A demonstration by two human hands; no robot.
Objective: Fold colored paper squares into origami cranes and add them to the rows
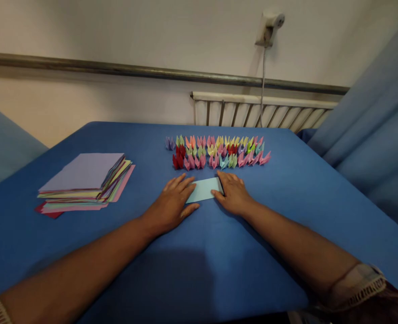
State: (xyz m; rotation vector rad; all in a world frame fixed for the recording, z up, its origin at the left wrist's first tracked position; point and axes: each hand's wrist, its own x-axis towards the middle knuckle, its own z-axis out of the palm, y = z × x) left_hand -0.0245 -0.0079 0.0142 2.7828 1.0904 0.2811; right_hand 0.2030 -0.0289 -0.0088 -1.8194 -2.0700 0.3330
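A pale blue-green piece of paper (204, 189), a narrow rectangle, lies on the blue-covered table between my hands. My left hand (173, 200) rests palm down at its left end, fingers stretched out and thumb apart, partly covering that end. At the right end, my right hand (234, 192) lies with its thumb on the paper and its fingers spread along the edge. Neither hand is closed round the paper. Just beyond them stand several rows of small folded paper cranes (219, 153) in pink, red, yellow, green, purple and blue.
To the left sits a thick stack of coloured paper sheets (82, 173), a lilac one on top. The blue table (145, 139) reaches back towards a wall with a metal rail (134, 69), a white radiator (239, 112) and a plugged-in cord (263, 85). A blue curtain (374, 121) hangs at right.
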